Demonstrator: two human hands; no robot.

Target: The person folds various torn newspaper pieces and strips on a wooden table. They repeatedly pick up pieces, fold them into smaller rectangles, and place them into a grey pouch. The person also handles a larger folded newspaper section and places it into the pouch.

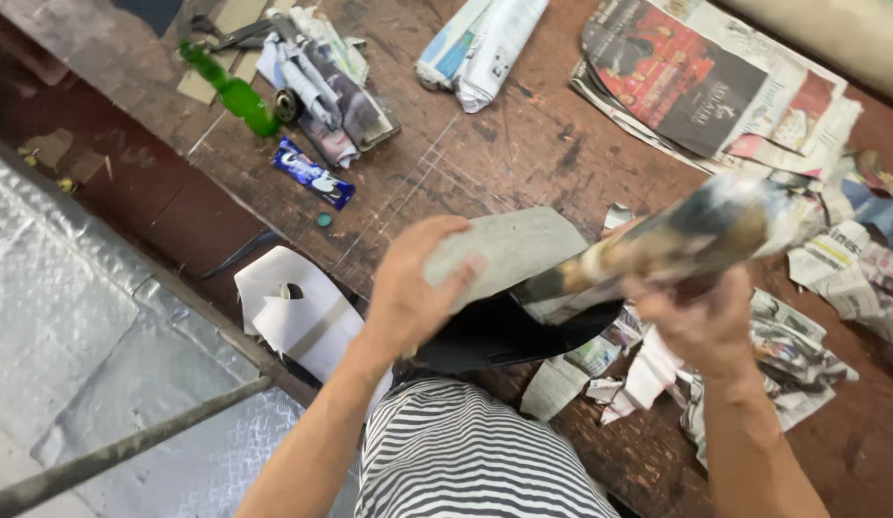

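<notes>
A grey sheet point(509, 251) is gripped by the closed left hand point(408, 293); a rolled newspaper point(686, 235) is clasped in the right hand point(701, 321) above the desk point(485, 153).

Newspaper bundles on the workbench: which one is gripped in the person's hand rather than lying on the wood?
The rolled bundle in the right hand, lifted and blurred. The folded bundle and the open stack lie flat, untouched.
</notes>
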